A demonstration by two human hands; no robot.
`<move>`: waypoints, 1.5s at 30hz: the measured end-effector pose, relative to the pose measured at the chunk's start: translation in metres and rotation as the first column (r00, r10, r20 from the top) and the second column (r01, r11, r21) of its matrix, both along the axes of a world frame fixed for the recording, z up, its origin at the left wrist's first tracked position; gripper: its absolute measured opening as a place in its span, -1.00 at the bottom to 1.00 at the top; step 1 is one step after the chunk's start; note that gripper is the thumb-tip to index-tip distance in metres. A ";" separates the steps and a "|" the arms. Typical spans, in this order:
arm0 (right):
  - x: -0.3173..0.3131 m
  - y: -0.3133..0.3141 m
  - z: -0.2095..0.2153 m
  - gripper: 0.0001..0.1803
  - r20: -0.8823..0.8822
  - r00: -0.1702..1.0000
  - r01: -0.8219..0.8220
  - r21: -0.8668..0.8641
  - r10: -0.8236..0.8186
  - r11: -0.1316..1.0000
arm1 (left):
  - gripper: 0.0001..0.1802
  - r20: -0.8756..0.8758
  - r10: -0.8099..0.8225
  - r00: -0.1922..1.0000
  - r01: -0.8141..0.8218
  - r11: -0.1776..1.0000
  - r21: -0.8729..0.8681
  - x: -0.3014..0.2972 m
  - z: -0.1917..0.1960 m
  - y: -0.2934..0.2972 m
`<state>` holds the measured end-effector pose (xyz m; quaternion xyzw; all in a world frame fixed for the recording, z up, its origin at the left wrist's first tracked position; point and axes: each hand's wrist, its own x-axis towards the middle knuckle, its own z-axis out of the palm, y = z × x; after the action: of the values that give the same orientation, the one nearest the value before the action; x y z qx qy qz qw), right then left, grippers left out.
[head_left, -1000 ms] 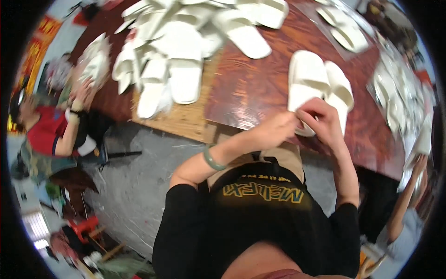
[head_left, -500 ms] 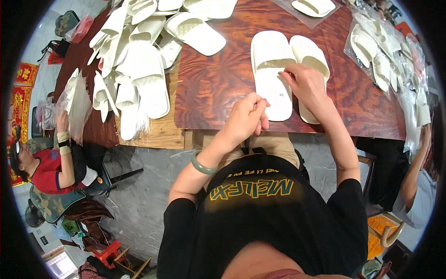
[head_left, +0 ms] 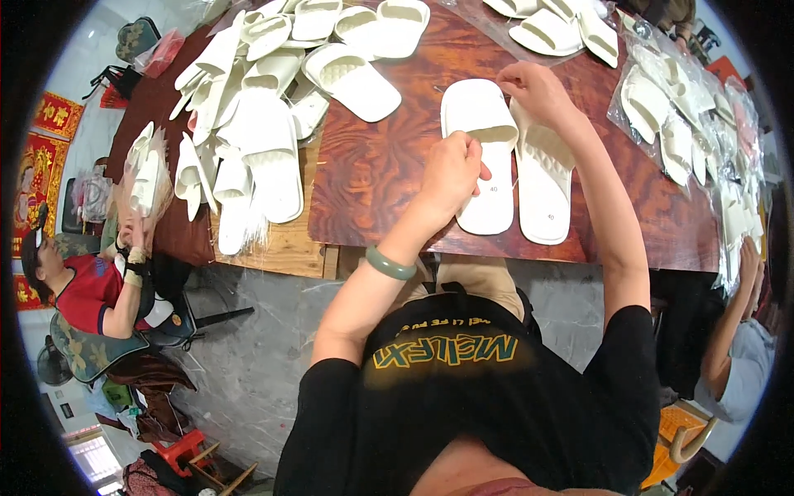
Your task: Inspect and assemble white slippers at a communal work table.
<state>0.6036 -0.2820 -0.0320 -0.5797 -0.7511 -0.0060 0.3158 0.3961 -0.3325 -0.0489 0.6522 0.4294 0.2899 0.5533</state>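
Two white slippers lie side by side on the table in front of me, toes pointing away: a left-hand slipper [head_left: 490, 198] and a right-hand slipper [head_left: 543, 194]. My left hand [head_left: 453, 171] is closed, its curled fingers over the left slipper's edge just below the strap. Beyond the straps, my right hand [head_left: 538, 93] is bent into a pinch near the two toes, covering the toe of the right slipper. Whatever either hand grips is too small or hidden to make out.
A heap of white slippers [head_left: 269, 124] covers the table's left side. More slippers lie on clear plastic [head_left: 546, 33] at the far side, and bagged slippers [head_left: 662, 107] at the right. A person in red [head_left: 91, 289] holds bagged slippers at left; another person [head_left: 736, 364] sits at right.
My right hand has moved away from me, from the right slipper's strap to the toes. My left hand has moved forward onto the left slipper's edge. The whole view has shifted slightly.
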 end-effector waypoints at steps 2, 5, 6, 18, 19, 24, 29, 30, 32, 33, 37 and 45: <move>-0.001 0.026 -0.006 -0.73 -0.149 0.989 -0.033 -0.339 -0.019 0.940 | -0.73 -0.051 0.050 0.997 -0.049 0.999 0.023 0.004 -0.001 0.001; -0.018 0.052 -0.004 -0.67 -0.193 0.979 -0.044 -0.520 -0.067 0.853 | -0.74 -0.087 0.074 0.993 -0.069 0.996 0.055 0.005 -0.001 -0.001; -0.027 0.058 -0.001 -0.67 -0.199 0.978 -0.050 -0.514 -0.062 0.856 | -0.74 -0.092 0.078 0.993 -0.073 0.995 0.061 0.005 -0.003 -0.001; -0.032 0.081 -0.003 -0.79 -0.303 0.946 -0.237 -0.403 0.116 0.884 | -0.76 -0.264 0.179 0.948 0.061 0.711 0.701 0.004 -0.011 -0.011; -0.034 0.072 0.004 -0.74 -0.371 0.926 -0.238 -0.437 0.067 0.867 | -0.76 -0.251 0.204 0.946 0.069 0.630 0.774 -0.001 -0.008 -0.012; -0.018 0.050 0.002 -0.76 -0.425 0.905 -0.207 -0.465 -0.012 0.861 | -0.82 -0.053 0.347 0.936 -0.111 0.434 0.894 -0.002 -0.010 0.044; -0.021 0.043 -0.001 -0.75 -0.437 0.898 -0.237 -0.367 0.059 0.900 | -0.74 0.126 -0.062 0.990 0.017 0.943 0.332 0.012 -0.021 0.113; -0.021 0.041 -0.001 -0.75 -0.438 0.897 -0.236 -0.370 0.055 0.898 | -0.74 0.174 -0.121 0.977 0.079 0.970 0.229 0.015 -0.022 0.117; -0.018 0.036 -0.002 -0.74 -0.410 0.912 -0.188 -0.346 0.032 0.919 | -0.75 0.232 -0.178 0.956 0.154 0.981 0.119 0.022 -0.025 0.124; -0.017 0.033 -0.004 -0.74 -0.407 0.913 -0.183 -0.351 0.026 0.918 | -0.77 0.215 -0.168 0.962 0.146 0.983 0.114 0.024 -0.027 0.127; -0.031 0.004 -0.003 -0.76 -0.214 0.975 -0.039 0.054 0.050 0.998 | -0.82 0.267 -0.131 0.955 0.097 0.986 0.137 0.024 -0.031 0.124; -0.089 -0.080 -0.012 -0.83 0.267 0.913 -0.296 -0.081 0.307 0.952 | -0.78 0.270 -0.097 0.958 0.041 0.978 0.203 0.023 -0.038 0.121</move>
<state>0.5147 -0.3620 -0.0435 -0.4563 -0.8682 -0.0237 0.1935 0.4195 -0.2118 -0.0865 0.6708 0.2936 0.4000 0.5512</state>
